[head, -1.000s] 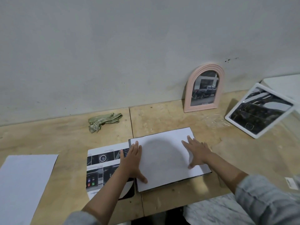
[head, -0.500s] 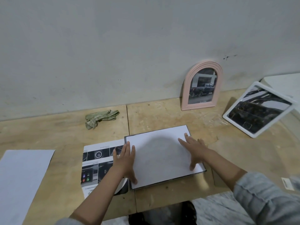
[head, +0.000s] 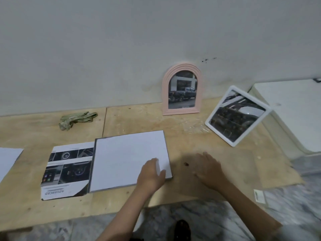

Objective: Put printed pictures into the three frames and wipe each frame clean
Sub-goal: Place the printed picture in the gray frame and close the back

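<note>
Before you on the board (head: pixel 139 119) lies the white sheet (head: pixel 128 159), with the printed page (head: pixel 67 169) just left of it — behind these the cloth (head: pixel 76 119); the arched frame (head: pixel 182 89) leans against the wall (head: pixel 121 49), the tilted frame (head: pixel 238 115) to its right.

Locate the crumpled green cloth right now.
In the head view, the crumpled green cloth lies on the wooden table at back left, near the wall, behind the printed car brochure sheet.
</note>
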Available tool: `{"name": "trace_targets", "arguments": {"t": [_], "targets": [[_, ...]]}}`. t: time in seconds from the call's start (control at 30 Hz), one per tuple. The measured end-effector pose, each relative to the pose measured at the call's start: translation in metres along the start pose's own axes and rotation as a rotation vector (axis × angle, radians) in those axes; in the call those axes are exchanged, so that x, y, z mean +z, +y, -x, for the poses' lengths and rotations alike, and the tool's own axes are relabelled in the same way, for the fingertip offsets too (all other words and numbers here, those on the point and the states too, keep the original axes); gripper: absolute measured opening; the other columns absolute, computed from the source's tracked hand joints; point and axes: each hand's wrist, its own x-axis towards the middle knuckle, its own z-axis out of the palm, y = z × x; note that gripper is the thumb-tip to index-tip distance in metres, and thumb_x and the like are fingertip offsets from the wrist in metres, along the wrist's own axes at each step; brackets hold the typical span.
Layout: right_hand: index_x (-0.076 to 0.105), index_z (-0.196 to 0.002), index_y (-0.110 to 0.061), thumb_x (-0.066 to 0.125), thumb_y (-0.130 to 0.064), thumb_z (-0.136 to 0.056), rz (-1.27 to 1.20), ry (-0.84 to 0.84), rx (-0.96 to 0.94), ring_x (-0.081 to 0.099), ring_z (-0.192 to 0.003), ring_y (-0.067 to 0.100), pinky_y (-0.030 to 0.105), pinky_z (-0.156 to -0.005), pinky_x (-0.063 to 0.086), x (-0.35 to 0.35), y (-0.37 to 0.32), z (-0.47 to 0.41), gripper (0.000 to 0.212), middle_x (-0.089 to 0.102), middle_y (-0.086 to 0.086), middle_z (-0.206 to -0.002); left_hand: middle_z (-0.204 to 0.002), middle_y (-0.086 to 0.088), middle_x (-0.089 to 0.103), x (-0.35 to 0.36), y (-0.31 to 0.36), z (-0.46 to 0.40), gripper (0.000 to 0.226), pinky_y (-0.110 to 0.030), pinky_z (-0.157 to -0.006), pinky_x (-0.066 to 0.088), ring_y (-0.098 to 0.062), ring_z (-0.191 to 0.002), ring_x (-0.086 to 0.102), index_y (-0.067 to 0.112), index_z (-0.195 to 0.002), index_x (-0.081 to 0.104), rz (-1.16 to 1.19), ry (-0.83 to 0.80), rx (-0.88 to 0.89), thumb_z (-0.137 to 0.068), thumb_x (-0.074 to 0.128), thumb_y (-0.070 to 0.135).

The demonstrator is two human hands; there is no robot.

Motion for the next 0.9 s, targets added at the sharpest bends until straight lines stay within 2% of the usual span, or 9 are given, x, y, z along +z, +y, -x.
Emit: {"name": "trace_targets", "arguments": {"t": [0.07,0.13,0.2,0.27,0.4,0.6,0.7,0.8,0.9], "targets": [[0.033,-0.145,-0.016,0.048,-0.059,-0.077,-0.03,0.048,0.101,0.021,-0.142,0.026,0.042,-0.113,0.021,-0.002,0.034,0.015,0.082,0.024,0.01,-0.154,-0.142,-0.004,0.047,0.025,0.028,0.004,0.051,-0.03,-0.105,0.037,-0.021,-0.128,0.045,0.014,-0.137,0.044,0.087,-0.023,-0.037,-0.092,0.053,0.036],[0.04,-0.139,-0.015,0.056,-0.054,-0.077,-0.089,0.128,0.224,0.034,-0.133,0.03,0.04,-0.107,0.028,-0.006,0.063,0.029,0.074,0.036,0.012,-0.144,-0.12,-0.007,0.06,0.045,0.05,0.006,0.032,-0.033,-0.091,0.047,-0.022,-0.107,0.056,0.012,-0.115,0.057,0.102,-0.046,-0.049,-0.091,0.051,0.031],[0.047,-0.129,-0.017,0.063,-0.045,-0.077,-0.099,0.211,0.32,0.045,-0.117,0.033,0.041,-0.098,0.036,-0.01,0.085,0.041,0.061,0.045,0.012,-0.128,-0.104,-0.008,0.062,0.06,0.062,0.007,0.025,-0.035,-0.081,0.049,-0.023,-0.093,0.058,0.009,-0.101,0.058,0.089,-0.068,-0.06,-0.089,0.051,0.029],[0.049,-0.119,-0.016,0.063,-0.042,-0.078,-0.08,0.249,0.415,0.049,-0.104,0.035,0.044,-0.091,0.041,-0.015,0.103,0.053,0.051,0.046,0.012,-0.115,-0.099,-0.007,0.059,0.073,0.07,0.009,0.022,-0.035,-0.075,0.048,-0.023,-0.088,0.057,0.01,-0.095,0.055,0.089,-0.094,-0.067,-0.085,0.055,0.029],[0.047,-0.114,-0.012,0.063,-0.042,-0.079,-0.157,0.196,0.514,0.05,-0.102,0.035,0.044,-0.089,0.044,-0.019,0.117,0.062,0.049,0.046,0.015,-0.11,-0.105,-0.007,0.051,0.088,0.073,0.007,0.024,-0.033,-0.072,0.043,-0.027,-0.093,0.055,0.011,-0.094,0.05,0.065,-0.126,-0.061,-0.079,0.06,0.028],[0.043,-0.122,-0.01,0.066,-0.044,-0.079,-0.248,0.169,0.547,0.045,-0.108,0.04,0.04,-0.088,0.044,-0.019,0.121,0.061,0.059,0.042,0.02,-0.118,-0.105,-0.005,0.046,0.098,0.078,0.004,0.038,-0.03,-0.075,0.039,-0.025,-0.095,0.051,0.014,-0.099,0.049,0.021,-0.107,-0.03,-0.079,0.061,0.044],[0.038,-0.126,-0.011,0.064,-0.042,-0.08,-0.319,0.204,0.639,0.042,-0.111,0.04,0.039,-0.084,0.042,-0.024,0.122,0.059,0.061,0.038,0.021,-0.121,-0.104,-0.006,0.05,0.093,0.078,-0.002,0.041,-0.032,-0.076,0.044,-0.026,-0.096,0.051,0.016,-0.096,0.049,0.119,-0.081,-0.109,-0.072,0.062,0.047],[0.038,-0.126,-0.01,0.064,-0.042,-0.081,-0.414,0.238,0.715,0.038,-0.114,0.042,0.041,-0.089,0.041,-0.028,0.123,0.056,0.062,0.036,0.022,-0.124,-0.108,-0.008,0.054,0.085,0.078,-0.006,0.04,-0.033,-0.081,0.047,-0.026,-0.096,0.054,0.017,-0.087,0.051,0.26,-0.056,-0.212,-0.064,0.059,0.05],[0.044,-0.12,-0.008,0.063,-0.046,-0.078,-0.47,0.241,0.812,0.038,-0.113,0.041,0.046,-0.09,0.043,-0.03,0.125,0.054,0.06,0.037,0.02,-0.122,-0.11,-0.01,0.053,0.083,0.073,-0.009,0.037,-0.032,-0.08,0.045,-0.027,-0.097,0.054,0.016,-0.083,0.053,0.313,-0.04,-0.257,-0.066,0.062,0.049]]}}
